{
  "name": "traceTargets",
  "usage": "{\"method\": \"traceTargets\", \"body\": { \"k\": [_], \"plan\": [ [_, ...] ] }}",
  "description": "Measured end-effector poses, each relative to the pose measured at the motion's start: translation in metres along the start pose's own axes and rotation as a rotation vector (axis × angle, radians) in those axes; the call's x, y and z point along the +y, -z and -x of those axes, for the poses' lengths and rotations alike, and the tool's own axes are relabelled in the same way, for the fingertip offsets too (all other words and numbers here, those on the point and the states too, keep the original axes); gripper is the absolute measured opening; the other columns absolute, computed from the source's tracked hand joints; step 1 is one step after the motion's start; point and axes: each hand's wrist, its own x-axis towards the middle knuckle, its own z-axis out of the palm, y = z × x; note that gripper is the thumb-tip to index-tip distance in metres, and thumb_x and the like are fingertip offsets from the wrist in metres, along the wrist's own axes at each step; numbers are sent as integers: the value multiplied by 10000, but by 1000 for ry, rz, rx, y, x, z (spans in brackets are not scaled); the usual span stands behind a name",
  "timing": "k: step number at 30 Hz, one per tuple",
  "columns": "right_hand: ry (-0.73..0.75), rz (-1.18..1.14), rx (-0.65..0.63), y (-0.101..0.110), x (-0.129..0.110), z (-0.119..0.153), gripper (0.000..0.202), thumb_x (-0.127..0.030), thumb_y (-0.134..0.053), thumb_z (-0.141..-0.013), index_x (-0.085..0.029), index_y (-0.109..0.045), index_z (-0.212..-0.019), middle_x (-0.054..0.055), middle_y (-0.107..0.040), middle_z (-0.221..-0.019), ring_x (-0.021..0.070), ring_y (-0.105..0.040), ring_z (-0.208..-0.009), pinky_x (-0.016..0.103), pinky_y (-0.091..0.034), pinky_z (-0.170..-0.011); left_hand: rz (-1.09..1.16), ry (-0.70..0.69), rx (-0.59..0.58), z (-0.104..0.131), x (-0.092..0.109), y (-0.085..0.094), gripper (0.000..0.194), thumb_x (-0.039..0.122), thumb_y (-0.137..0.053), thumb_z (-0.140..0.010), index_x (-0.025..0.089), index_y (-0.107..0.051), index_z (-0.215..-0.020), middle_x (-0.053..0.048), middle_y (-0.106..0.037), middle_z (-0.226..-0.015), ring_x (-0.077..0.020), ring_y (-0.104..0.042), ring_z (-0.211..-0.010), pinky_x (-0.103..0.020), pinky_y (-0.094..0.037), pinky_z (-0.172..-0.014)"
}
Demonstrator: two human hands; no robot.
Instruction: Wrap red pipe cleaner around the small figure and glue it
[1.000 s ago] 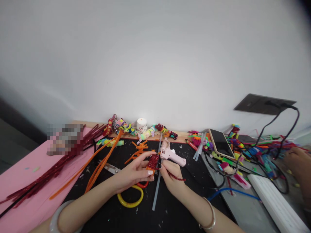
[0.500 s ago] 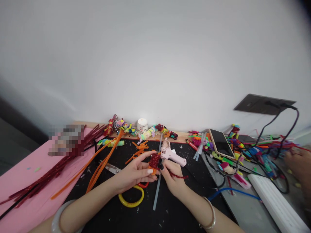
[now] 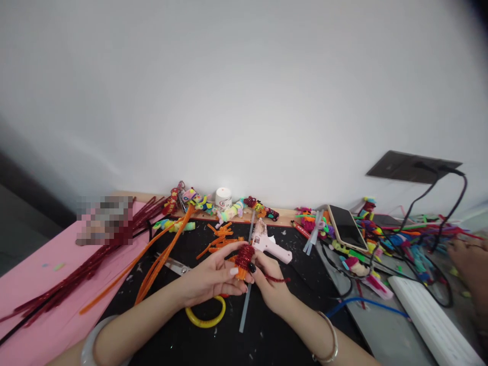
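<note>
A small bundle of wound pipe cleaners [image 3: 245,256], glittery red over orange, is held between the fingers and thumb of my left hand [image 3: 211,277]. My right hand [image 3: 272,287] pinches at the red windings from the other side. A loose red pipe cleaner end [image 3: 280,280] sticks out to the right past that hand. Just behind the hands lies a pale pink glue gun [image 3: 278,250]. A translucent glue stick [image 3: 244,310] runs below it toward me. Scissors with a yellow handle [image 3: 206,321] lie under my left forearm, partly covered.
Long red pipe cleaners [image 3: 82,272] lie on the pink surface [image 3: 34,274] at left, orange ones [image 3: 152,277] beside them. Along the wall stand a paper cup [image 3: 223,198] and colourful figures. A phone [image 3: 346,227], cables and a white power strip [image 3: 430,315] occupy the right, near another person's hand [image 3: 468,259].
The bundle has turned in my fingers, so more of its red windings show. My right hand has shifted slightly down, and the loose red end sits a little further left.
</note>
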Motion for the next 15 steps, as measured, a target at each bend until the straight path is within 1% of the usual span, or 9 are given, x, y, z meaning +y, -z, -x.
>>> {"method": "traceTargets", "body": {
  "k": [2,4,7,10,12,15],
  "plan": [
    [11,-5,-24,0,-3,-1,248,-378,-377,-945,-195,-534,-889,15,-538,-740,178,-522,-699,307,-441,-661,-4,4,-19,-1,-2,2,665,242,-641,-832,273,-280,-1390,-107,-704,-972,-150,-696,-776,-267,-489,-731],
    [16,5,-36,0,-5,-1,287,-394,-350,-951,-196,-536,-857,16,-522,-709,187,-527,-700,310,-440,-660,-16,4,-25,-2,-4,3,660,254,-624,-844,277,-262,-1396,-106,-705,-969,-154,-699,-764,-279,-489,-732],
    [11,27,-53,1,-6,0,316,-376,-321,-964,-189,-545,-841,14,-519,-696,165,-502,-639,290,-422,-608,-52,2,-22,-3,-5,3,636,292,-596,-862,277,-253,-1397,-92,-705,-931,-163,-696,-743,-314,-488,-747],
    [5,3,-73,1,-6,2,292,-343,-327,-970,-181,-559,-895,-11,-509,-659,137,-467,-573,268,-406,-570,-91,10,-17,-3,-6,2,612,324,-567,-876,277,-249,-1397,-86,-701,-898,-167,-688,-742,-340,-481,-762],
    [-11,-9,-90,2,-6,2,278,-330,-327,-971,-179,-555,-920,-19,-503,-652,130,-457,-558,260,-399,-562,-101,10,1,-3,-6,1,590,306,-580,-869,292,-284,-1379,-64,-682,-898,-157,-677,-740,-338,-479,-763],
    [-32,13,-97,2,-6,2,260,-315,-331,-970,-178,-550,-939,-19,-492,-670,126,-446,-564,251,-384,-555,-99,-19,33,-2,-4,1,546,238,-626,-837,321,-390,-1322,-28,-624,-948,-134,-650,-754,-330,-476,-768]
  ]
}}
